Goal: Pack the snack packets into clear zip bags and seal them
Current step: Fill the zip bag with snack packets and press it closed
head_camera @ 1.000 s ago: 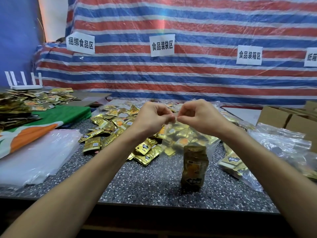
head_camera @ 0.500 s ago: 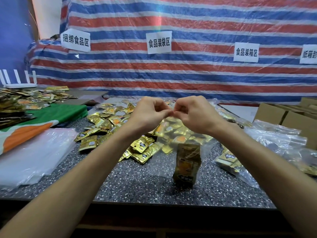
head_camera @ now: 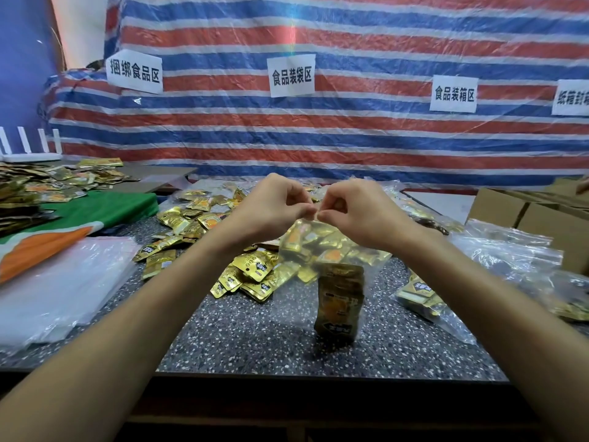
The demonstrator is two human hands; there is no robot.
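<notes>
A clear zip bag (head_camera: 299, 301) hangs above the speckled table (head_camera: 242, 342), held up by its top edge. Gold snack packets (head_camera: 339, 301) stand bunched at its bottom. My left hand (head_camera: 274, 205) and my right hand (head_camera: 357, 208) pinch the bag's top strip side by side, fingertips almost touching at the middle. Behind the bag lies a loose heap of gold packets (head_camera: 251, 272).
Empty clear bags (head_camera: 60, 282) are stacked at the left beside a green and orange cloth (head_camera: 73, 218). Filled bags (head_camera: 424, 298) lie at the right, near cardboard boxes (head_camera: 529, 215). More packets (head_camera: 47, 183) are piled far left. A striped tarp (head_camera: 350, 129) closes the back.
My hands have come closer together along the bag's top strip and stayed raised. The bag with its packets hangs in about the same spot.
</notes>
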